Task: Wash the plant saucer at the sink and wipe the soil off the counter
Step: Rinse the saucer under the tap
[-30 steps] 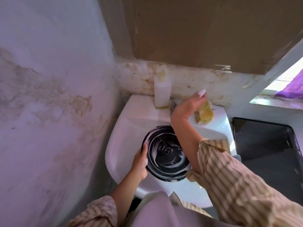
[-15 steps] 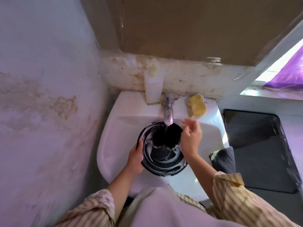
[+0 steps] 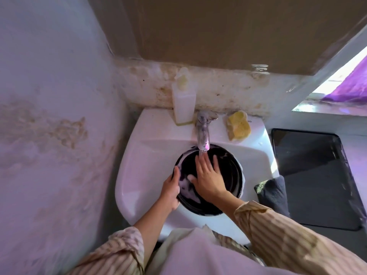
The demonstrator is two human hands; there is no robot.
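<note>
Starting nearest the person, the left hand (image 3: 170, 190) grips the left rim of the black plant saucer (image 3: 224, 171), thumb over the lip and fingers curled beneath, holding it inside the white sink (image 3: 151, 155). The right hand (image 3: 208, 176) lies flat in the saucer's well, fingers straight and spread, their tips pointing away toward the tap (image 3: 203, 133). So the dish sits directly under that palm, not beside it, and the rubbing hand is the one closer to the running water (image 3: 202, 153), which falls just past its fingertips onto the far part of the well. Suds (image 3: 187, 186) cling to the near-left of the saucer, between the two hands, well short of the stream. In my judgement the next stroke turns on this: the foam lies toward the person, the water away, so either the palm sweeps water back or the left hand tips the saucer. Beyond, the yellow sponge (image 3: 238, 126) rests on the sink's back ledge, right of the tap, a soap bottle (image 3: 183, 100) to its left. A dark cloth (image 3: 272, 192) lies at the desk (image 3: 357, 153) edge.
</note>
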